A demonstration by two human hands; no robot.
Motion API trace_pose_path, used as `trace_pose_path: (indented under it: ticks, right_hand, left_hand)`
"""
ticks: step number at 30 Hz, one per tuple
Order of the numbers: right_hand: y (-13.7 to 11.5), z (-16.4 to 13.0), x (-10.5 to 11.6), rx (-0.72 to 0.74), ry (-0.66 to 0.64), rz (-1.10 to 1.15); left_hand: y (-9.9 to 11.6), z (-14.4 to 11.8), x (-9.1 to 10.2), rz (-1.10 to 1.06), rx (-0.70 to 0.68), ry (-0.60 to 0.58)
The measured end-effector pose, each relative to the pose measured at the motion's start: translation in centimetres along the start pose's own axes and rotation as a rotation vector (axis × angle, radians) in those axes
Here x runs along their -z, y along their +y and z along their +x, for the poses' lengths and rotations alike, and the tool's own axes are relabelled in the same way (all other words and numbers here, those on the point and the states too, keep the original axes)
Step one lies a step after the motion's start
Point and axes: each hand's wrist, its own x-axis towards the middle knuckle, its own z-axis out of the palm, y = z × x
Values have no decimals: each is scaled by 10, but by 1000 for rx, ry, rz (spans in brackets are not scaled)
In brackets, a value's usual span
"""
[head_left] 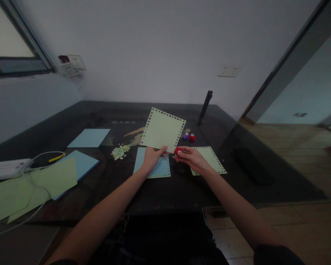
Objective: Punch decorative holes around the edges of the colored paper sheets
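My left hand [154,156] grips the lower edge of a pale green sheet of paper [164,129], thumb in front. The sheet is tilted up above the table, with small punched holes along its left, top and right edges. In my right hand [191,157] is a small red craft punch [178,151], closed in the fingers at the sheet's lower right corner. Whether the paper sits inside the punch's slot I cannot tell. Beneath my hands lie a blue sheet with punched edges [165,170] and, at the right, another green punched sheet [209,158].
A purple punch [185,136] and a second red punch [192,137] stand behind my right hand. Paper cut-outs [120,151] are heaped at left. Further left are blue sheets [89,138], green sheets [62,176], a power strip [9,169] and a cable. A black upright object [205,108] stands at back right.
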Motion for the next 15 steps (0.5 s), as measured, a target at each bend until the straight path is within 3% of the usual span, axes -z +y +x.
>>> trace_pose_path:
  ticks: [15]
  right_hand:
    - [1,-1,0,14,-10,-73]
  left_hand:
    - [2,-2,-2,10,21,3]
